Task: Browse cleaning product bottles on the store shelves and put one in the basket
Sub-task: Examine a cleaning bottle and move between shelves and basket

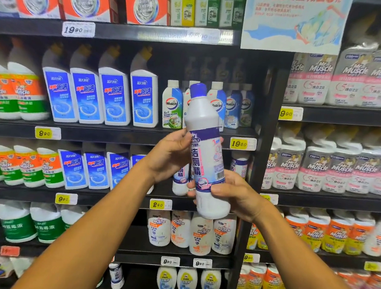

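Observation:
A tall white bottle (205,132) with a purple cap and a purple-banded label is held upright, slightly tilted, in front of the shelves. My left hand (168,158) grips its middle from the left side. My right hand (233,194) wraps its lower part from the right, fingers across the label near the barcode. More bottles of the same kind (180,180) stand on the shelf behind it. No basket is in view.
Black store shelves (121,132) hold blue-labelled angled-neck bottles (86,96), Walch bottles (171,104), orange and green Mr Muscle bottles (22,94) on the left and pink-white Mr Muscle packs (309,168) on the right. Yellow price tags line the shelf edges. A promotional poster (295,19) hangs at upper right.

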The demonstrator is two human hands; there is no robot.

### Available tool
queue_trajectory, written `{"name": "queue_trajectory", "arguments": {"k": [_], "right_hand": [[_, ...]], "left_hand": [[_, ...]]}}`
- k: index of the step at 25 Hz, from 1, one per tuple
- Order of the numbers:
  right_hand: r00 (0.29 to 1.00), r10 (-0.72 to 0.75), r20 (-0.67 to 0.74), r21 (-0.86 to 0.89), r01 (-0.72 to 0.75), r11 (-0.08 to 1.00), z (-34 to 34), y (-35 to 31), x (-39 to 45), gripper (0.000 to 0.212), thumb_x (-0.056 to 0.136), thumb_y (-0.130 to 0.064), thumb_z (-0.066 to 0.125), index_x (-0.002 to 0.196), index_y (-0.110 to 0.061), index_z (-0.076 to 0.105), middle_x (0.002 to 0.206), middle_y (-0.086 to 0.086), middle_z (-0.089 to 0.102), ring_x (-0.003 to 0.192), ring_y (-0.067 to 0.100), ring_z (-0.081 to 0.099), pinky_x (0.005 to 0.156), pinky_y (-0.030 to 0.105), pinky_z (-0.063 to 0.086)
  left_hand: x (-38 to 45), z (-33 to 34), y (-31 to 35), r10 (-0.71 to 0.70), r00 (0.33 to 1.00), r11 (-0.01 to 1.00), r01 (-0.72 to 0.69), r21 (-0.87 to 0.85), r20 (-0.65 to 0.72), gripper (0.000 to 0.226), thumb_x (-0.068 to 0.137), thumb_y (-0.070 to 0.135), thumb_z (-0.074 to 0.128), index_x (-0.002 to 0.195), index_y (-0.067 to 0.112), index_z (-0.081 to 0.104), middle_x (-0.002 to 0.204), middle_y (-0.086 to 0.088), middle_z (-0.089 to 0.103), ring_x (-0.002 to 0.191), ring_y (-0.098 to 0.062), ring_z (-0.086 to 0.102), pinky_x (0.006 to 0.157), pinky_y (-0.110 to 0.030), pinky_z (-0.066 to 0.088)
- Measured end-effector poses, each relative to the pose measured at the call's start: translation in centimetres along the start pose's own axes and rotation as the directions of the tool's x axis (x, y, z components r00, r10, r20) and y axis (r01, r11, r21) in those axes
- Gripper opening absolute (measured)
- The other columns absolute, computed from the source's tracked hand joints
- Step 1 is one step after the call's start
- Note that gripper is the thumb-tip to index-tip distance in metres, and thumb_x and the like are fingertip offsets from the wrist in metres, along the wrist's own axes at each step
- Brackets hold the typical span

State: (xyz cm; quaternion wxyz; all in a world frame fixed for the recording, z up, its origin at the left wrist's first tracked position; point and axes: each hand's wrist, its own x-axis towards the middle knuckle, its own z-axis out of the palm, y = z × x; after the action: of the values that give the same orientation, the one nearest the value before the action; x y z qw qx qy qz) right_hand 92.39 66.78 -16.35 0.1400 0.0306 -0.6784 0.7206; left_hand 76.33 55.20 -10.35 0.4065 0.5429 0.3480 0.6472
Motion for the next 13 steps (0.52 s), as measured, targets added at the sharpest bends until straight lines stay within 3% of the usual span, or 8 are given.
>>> {"name": "queue_trajectory", "arguments": {"k": [3,6,8,11,13], "right_hand": [[0.951,-0.128,-0.280,-0.312,0.036,0.949,1.0,-0.2,0.6,0.056,0.063,-0.028,0.086,0.114,-0.022,0.064,0.106,-0.005,0.076,0.101,0.015,0.072,0.084,0.027,0.056],[0.823,-0.257,-0.506,-0.540,-0.069,0.839,2.5,0.2,1.1,0.062,0.057,-0.052,0.088,0.108,-0.032,0.057,0.101,-0.013,0.073,0.091,0.003,0.070,0.081,0.029,0.056],[0.813,-0.266,-0.518,-0.593,-0.117,0.797,2.8,0.4,1.1,0.066,0.056,-0.060,0.085,0.108,-0.036,0.052,0.101,-0.016,0.070,0.091,0.001,0.068,0.081,0.028,0.056],[0.911,-0.159,-0.380,-0.439,-0.026,0.898,1.7,0.1,0.8,0.060,0.070,-0.034,0.089,0.116,-0.025,0.052,0.111,-0.006,0.072,0.097,0.007,0.071,0.085,0.026,0.057],[0.955,-0.090,-0.281,-0.295,0.003,0.956,1.0,-0.4,0.6,0.053,0.074,-0.026,0.081,0.120,-0.018,0.057,0.115,0.001,0.074,0.103,0.013,0.071,0.088,0.026,0.056]], "left_hand": [[0.6,-0.3,0.3,0.001,0.995,0.996,0.009,0.093,-0.101,0.037,0.088,0.025,0.059,0.124,0.016,0.059,0.111,-0.003,0.068,0.096,-0.015,0.063,0.083,-0.031,0.049],[1.5,0.6,0.2,0.023,0.953,0.956,0.068,0.287,-0.303,0.041,0.081,0.037,0.067,0.117,0.019,0.062,0.107,-0.001,0.071,0.091,-0.011,0.068,0.075,-0.030,0.053],[2.0,0.8,0.0,0.068,0.918,0.947,0.065,0.316,-0.391,0.043,0.076,0.039,0.072,0.112,0.017,0.065,0.101,-0.002,0.072,0.083,-0.011,0.069,0.067,-0.028,0.052],[2.2,0.4,0.1,0.073,0.941,0.983,-0.011,0.185,-0.330,0.038,0.077,0.031,0.074,0.110,0.013,0.064,0.093,-0.004,0.070,0.079,-0.014,0.066,0.069,-0.029,0.052],[2.1,0.2,-0.1,0.067,0.962,0.997,-0.055,0.053,-0.263,0.061,0.068,0.034,0.085,0.117,0.006,0.060,0.099,-0.011,0.070,0.085,-0.020,0.069,0.078,-0.035,0.057]]}}
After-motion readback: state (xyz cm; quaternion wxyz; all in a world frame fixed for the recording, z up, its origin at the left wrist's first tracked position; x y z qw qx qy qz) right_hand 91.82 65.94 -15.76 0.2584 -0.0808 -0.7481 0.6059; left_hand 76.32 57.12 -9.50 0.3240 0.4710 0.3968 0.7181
